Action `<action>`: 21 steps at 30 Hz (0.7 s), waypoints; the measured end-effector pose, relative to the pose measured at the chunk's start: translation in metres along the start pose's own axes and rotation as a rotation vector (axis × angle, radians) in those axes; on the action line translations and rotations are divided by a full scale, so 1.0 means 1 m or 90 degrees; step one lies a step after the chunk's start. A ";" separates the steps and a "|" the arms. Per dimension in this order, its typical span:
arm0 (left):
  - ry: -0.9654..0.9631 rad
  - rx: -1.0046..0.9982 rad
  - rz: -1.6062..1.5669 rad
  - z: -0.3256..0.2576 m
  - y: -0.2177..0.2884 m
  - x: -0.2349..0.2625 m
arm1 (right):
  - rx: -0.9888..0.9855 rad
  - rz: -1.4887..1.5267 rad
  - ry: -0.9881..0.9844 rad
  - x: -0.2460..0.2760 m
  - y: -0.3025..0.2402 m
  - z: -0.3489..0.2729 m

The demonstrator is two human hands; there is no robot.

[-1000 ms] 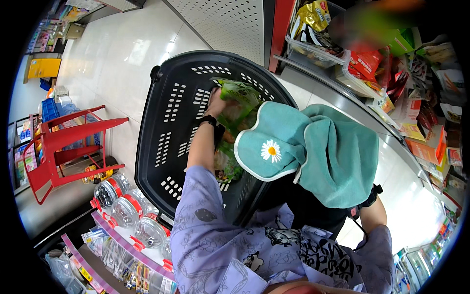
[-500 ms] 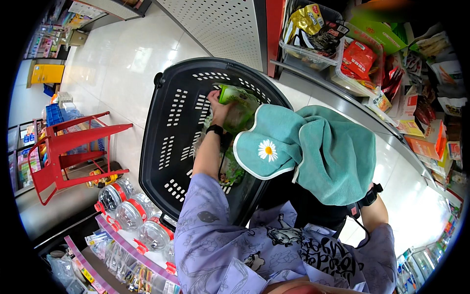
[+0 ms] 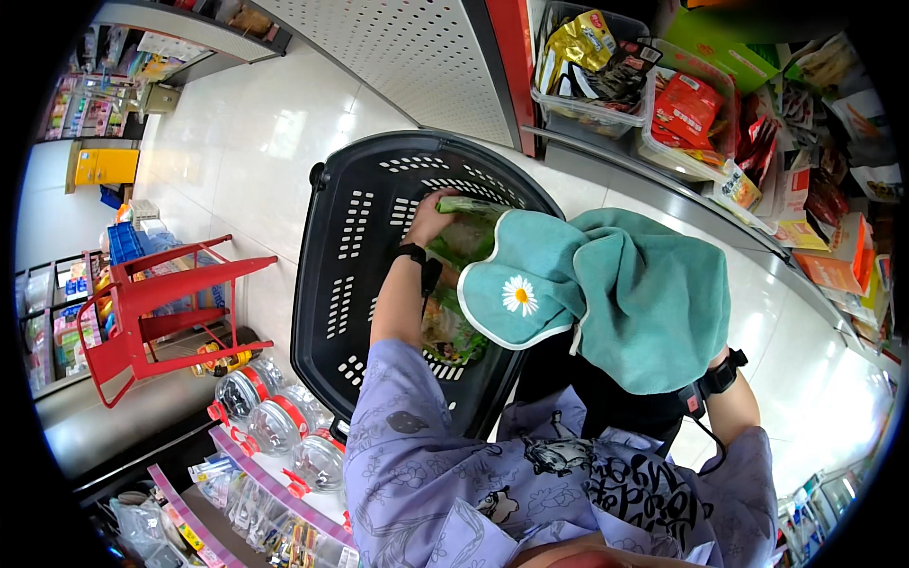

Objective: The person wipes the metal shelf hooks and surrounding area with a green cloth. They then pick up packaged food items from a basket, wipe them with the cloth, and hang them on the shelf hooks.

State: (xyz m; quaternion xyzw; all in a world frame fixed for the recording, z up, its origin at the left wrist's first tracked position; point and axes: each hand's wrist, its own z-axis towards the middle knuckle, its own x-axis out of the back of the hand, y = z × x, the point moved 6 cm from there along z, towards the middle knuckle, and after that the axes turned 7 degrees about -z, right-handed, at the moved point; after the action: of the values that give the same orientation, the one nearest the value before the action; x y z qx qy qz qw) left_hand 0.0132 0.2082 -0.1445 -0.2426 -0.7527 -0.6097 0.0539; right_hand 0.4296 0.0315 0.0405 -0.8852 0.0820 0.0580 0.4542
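Black plastic shopping basket [image 3: 325, 260] walls surround a green-edged plastic bag [image 3: 468, 237], its upper edge gripped by the left hand [image 3: 430, 220]. A teal cloth with a daisy [image 3: 653, 303] hides the right hand, so I cannot tell its state. Handling the bag inside the basket seems the step in hand; the next move probably calls for a secure hold and clearance beside the cloth.

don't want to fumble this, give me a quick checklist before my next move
1. Left hand gripping the green packet: ok, at its upper edge.
2. Packet inside the black basket: ok.
3. Basket's opening facing the camera: ok.
4. Packet fully visible: not ok, the teal cloth hides part.
5. Right hand's grip: cannot tell, the hand is hidden.
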 end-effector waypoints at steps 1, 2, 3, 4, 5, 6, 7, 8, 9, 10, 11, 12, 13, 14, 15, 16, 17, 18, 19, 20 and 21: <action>-0.005 0.030 -0.054 -0.006 0.001 0.000 | 0.006 -0.002 -0.014 -0.003 -0.003 0.006; -0.010 0.031 -0.039 -0.005 -0.030 0.006 | 0.009 0.001 -0.028 -0.006 -0.006 0.008; -0.013 0.048 -0.024 -0.006 -0.027 0.001 | 0.008 -0.002 -0.032 -0.008 -0.006 0.013; -0.016 0.061 -0.002 -0.011 -0.010 0.000 | 0.013 0.000 -0.034 -0.008 -0.009 0.013; -0.019 0.074 0.020 -0.015 0.004 0.000 | 0.016 -0.001 -0.034 -0.005 -0.013 0.011; -0.022 0.007 0.058 -0.016 0.024 0.001 | 0.016 0.001 -0.041 -0.005 -0.021 0.011; 0.037 0.149 0.112 -0.031 0.041 0.007 | 0.017 0.004 -0.044 -0.006 -0.027 0.012; 0.037 0.103 0.046 -0.044 0.042 0.009 | 0.015 0.008 -0.053 -0.007 -0.032 0.011; 0.035 0.059 -0.023 -0.058 0.057 0.015 | 0.011 0.015 -0.059 -0.011 -0.039 0.006; 0.033 0.122 -0.102 -0.070 0.063 0.022 | 0.009 0.021 -0.071 -0.014 -0.049 0.004; 0.090 0.145 -0.151 -0.080 0.072 0.033 | 0.010 0.031 -0.086 -0.019 -0.061 0.003; 0.128 0.138 -0.153 -0.095 0.077 0.048 | 0.007 0.045 -0.109 -0.029 -0.074 0.000; 0.163 0.126 -0.155 -0.104 0.092 0.065 | 0.007 0.064 -0.130 -0.035 -0.088 -0.006; 0.184 0.142 -0.165 -0.115 0.105 0.077 | 0.003 0.089 -0.153 -0.043 -0.101 -0.013; 0.207 0.154 -0.174 -0.125 0.132 0.092 | 0.000 0.118 -0.183 -0.050 -0.118 -0.024; 0.241 0.175 -0.226 -0.138 0.154 0.106 | -0.003 0.154 -0.215 -0.060 -0.135 -0.036; 0.255 0.200 -0.249 -0.149 0.178 0.120 | -0.010 0.206 -0.260 -0.070 -0.153 -0.047; 0.267 0.200 -0.300 -0.160 0.196 0.132 | -0.020 0.268 -0.315 -0.084 -0.172 -0.059; 0.278 0.200 -0.350 -0.172 0.214 0.144 | -0.036 0.333 -0.369 -0.097 -0.193 -0.074; 0.283 0.223 -0.359 -0.183 0.232 0.155 | -0.067 0.452 -0.458 -0.114 -0.214 -0.087; 0.282 0.199 -0.411 -0.190 0.263 0.162 | -0.112 0.582 -0.556 -0.131 -0.240 -0.104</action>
State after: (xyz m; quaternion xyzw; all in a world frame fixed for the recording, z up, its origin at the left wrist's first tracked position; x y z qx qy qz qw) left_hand -0.0564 0.1136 0.1984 0.1534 -0.8436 -0.5114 0.0567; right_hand 0.3515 0.0961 0.3147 -0.6894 0.2540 0.6079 0.3010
